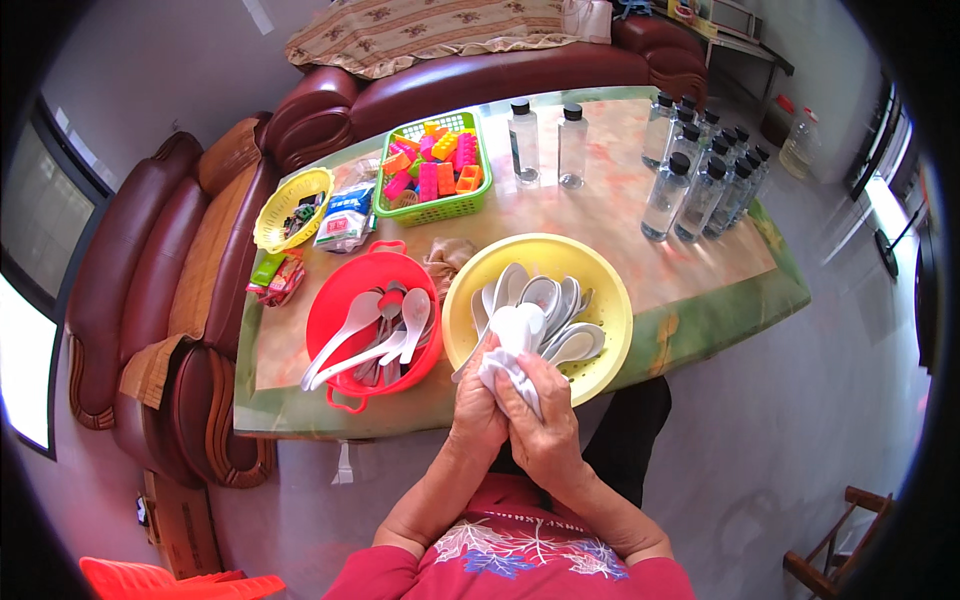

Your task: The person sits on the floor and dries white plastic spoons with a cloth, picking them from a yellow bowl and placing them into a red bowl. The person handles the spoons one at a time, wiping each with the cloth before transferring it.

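Observation:
Close together over the near rim of a yellow colander (610, 270), both my hands are closed. A white spoon (519, 325) stands up from them, bowl end away from me. My left hand (480, 408) grips its handle, which is mostly hidden. My right hand (545, 415) presses a white cloth (512, 383) around the handle. Inside the colander lie several white and grey-white spoons (572, 300). To the left, a red colander (325, 290) holds white ladles (358, 318) and metal cutlery (370, 370).
A green basket (435, 210) of colourful building blocks (430, 180) stands farther back. Near it are a yellow basket (262, 225), a plastic packet (346, 218), red and green packets (278, 275) and a brown cloth (449, 262). Several black-capped bottles (665, 195) stand at the back right.

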Demonstrator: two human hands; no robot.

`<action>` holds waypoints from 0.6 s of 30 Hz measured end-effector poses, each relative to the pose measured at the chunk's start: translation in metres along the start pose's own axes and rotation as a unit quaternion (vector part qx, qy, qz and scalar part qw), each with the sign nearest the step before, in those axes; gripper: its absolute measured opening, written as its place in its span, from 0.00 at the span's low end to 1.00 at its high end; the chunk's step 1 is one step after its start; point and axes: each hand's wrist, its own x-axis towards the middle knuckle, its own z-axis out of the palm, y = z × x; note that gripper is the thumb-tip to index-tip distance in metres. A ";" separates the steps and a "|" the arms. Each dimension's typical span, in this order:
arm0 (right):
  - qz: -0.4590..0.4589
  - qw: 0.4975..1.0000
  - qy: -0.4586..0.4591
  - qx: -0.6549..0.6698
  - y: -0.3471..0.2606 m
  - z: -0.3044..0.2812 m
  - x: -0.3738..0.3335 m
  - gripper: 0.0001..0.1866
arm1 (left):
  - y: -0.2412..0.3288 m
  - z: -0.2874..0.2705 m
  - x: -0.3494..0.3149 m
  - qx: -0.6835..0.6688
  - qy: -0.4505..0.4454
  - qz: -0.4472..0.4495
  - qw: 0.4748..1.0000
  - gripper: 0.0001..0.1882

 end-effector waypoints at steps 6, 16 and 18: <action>0.074 0.979 -0.071 0.178 0.011 -0.030 -0.024 0.21 | 0.016 -0.007 0.002 0.041 -0.027 0.051 0.997 0.16; 0.112 0.991 -0.004 0.070 0.016 -0.003 0.035 0.21 | -0.012 0.016 -0.012 0.108 -0.039 0.078 0.990 0.23; 0.069 0.997 -0.023 0.000 0.009 -0.003 0.037 0.22 | -0.007 0.016 -0.013 0.112 -0.065 0.068 0.989 0.23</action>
